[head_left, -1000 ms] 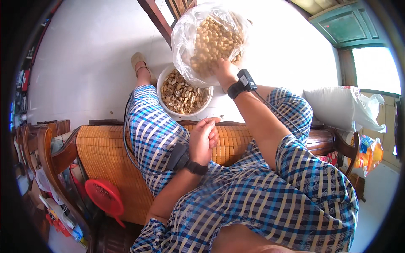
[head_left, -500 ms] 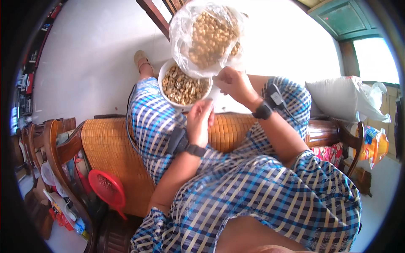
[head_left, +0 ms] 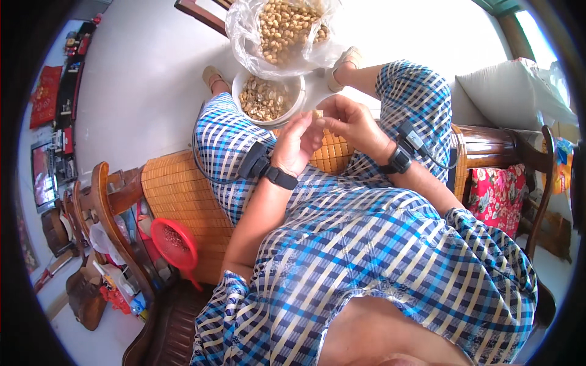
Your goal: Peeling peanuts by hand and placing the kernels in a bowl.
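head cam | looks down, close | rim probably warped

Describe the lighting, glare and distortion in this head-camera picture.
Head view: bright daylight, the pale floor near washed out; glare on the clear plastic bag of peanuts; fisheye bending curves the brown wooden chair frame toward a black rim; both hands, left hand and right hand, look sharp.

Home: wooden bench (head_left: 183, 201), cushions (head_left: 506, 91)
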The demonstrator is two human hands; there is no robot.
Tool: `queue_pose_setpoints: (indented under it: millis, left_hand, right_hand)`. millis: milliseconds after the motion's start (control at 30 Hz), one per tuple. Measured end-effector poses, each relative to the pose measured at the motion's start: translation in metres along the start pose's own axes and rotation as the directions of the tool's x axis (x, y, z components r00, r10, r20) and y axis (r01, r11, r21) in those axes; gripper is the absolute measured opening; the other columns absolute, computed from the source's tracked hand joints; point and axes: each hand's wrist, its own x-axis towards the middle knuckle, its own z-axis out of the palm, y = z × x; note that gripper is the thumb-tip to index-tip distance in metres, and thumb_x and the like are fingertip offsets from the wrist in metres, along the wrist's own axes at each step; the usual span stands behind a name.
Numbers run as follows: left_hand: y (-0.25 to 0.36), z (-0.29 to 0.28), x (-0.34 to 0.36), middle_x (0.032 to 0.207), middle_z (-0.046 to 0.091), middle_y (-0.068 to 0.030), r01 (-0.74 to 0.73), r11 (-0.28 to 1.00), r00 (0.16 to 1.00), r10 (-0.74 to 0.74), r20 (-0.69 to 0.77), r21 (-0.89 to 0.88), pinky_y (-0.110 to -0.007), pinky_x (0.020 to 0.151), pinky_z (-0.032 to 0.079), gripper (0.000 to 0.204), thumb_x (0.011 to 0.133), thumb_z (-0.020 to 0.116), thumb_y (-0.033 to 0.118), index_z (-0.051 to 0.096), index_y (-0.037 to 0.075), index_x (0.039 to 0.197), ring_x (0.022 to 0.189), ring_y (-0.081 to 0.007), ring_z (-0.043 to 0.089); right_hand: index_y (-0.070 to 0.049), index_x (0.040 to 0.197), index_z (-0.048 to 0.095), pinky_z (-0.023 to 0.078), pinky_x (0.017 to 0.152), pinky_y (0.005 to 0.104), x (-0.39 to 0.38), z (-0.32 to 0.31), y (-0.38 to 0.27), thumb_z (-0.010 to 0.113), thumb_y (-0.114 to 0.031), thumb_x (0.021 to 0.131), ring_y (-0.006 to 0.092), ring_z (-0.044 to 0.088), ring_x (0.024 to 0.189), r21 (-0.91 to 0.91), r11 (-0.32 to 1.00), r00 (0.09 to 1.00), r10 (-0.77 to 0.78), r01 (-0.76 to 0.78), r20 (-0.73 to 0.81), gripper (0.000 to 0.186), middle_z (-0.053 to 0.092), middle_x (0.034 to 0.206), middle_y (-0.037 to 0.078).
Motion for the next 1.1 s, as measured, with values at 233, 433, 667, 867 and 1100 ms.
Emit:
queue_pose_setpoints:
  millis: [233,433,667,867,1100]
  left_hand:
    - [-0.007,-0.002,-0.002,0.072,0.056,0.0027,0.112,0.983,0.992,-0.101,0.080,-0.148,-0.023,0.052,0.040,0.016,0.091,0.058,0.026,0.059,0.010,0.094,0.060,-0.0091,0.052]
    - [-0.006,-0.002,-0.005,0.070,0.055,0.0031,-0.107,0.991,0.986,0.116,-0.117,0.082,-0.020,0.051,0.038,0.013,0.089,0.063,0.021,0.060,0.009,0.092,0.059,-0.0067,0.050]
    - [-0.001,-0.004,-0.006,0.069,0.057,0.0050,-0.215,0.833,0.961,0.275,-0.044,0.509,-0.016,0.046,0.031,0.013,0.087,0.065,0.014,0.065,0.003,0.095,0.053,-0.0009,0.041]
    - [-0.001,-0.005,-0.009,0.068,0.055,0.0060,-0.223,0.812,0.953,0.297,-0.054,0.540,-0.014,0.045,0.029,0.013,0.087,0.064,0.010,0.065,0.001,0.096,0.052,0.0010,0.039]
    - [0.010,-0.010,-0.011,0.070,0.056,0.0042,-0.160,0.800,0.974,0.224,-0.041,0.578,-0.014,0.045,0.030,0.015,0.086,0.064,0.010,0.065,0.000,0.097,0.053,0.0006,0.042]
  right_hand:
    - [-0.003,0.107,0.061,0.050,0.071,0.0267,-0.001,-0.004,-0.009,0.068,-0.010,0.083,0.0110,0.060,0.077,-0.024,1.000,0.998,0.020,-0.019,0.053,0.025,0.065,0.086,0.006]
    - [-0.002,0.096,0.059,0.049,0.064,0.0286,-0.002,-0.005,-0.010,0.068,-0.013,0.083,0.0131,0.059,0.070,-0.047,0.999,1.000,0.024,-0.024,0.003,0.019,0.063,0.078,0.006]
    - [-0.003,0.088,0.055,0.046,0.056,0.0344,-0.005,-0.008,-0.013,0.070,-0.017,0.080,0.0241,0.058,0.060,-0.418,0.906,0.997,-0.051,0.071,0.059,0.023,0.059,0.069,0.012]
    - [-0.002,0.092,0.054,0.049,0.058,0.0337,-0.008,-0.004,-0.009,0.068,-0.018,0.084,0.0206,0.060,0.061,-0.136,0.990,0.991,0.060,-0.044,0.116,0.023,0.061,0.073,0.011]
    - [-0.003,0.098,0.057,0.049,0.066,0.0304,-0.006,-0.003,-0.015,0.066,-0.018,0.087,0.0140,0.060,0.072,-0.176,0.984,0.988,0.036,-0.009,0.151,0.021,0.062,0.077,0.008]
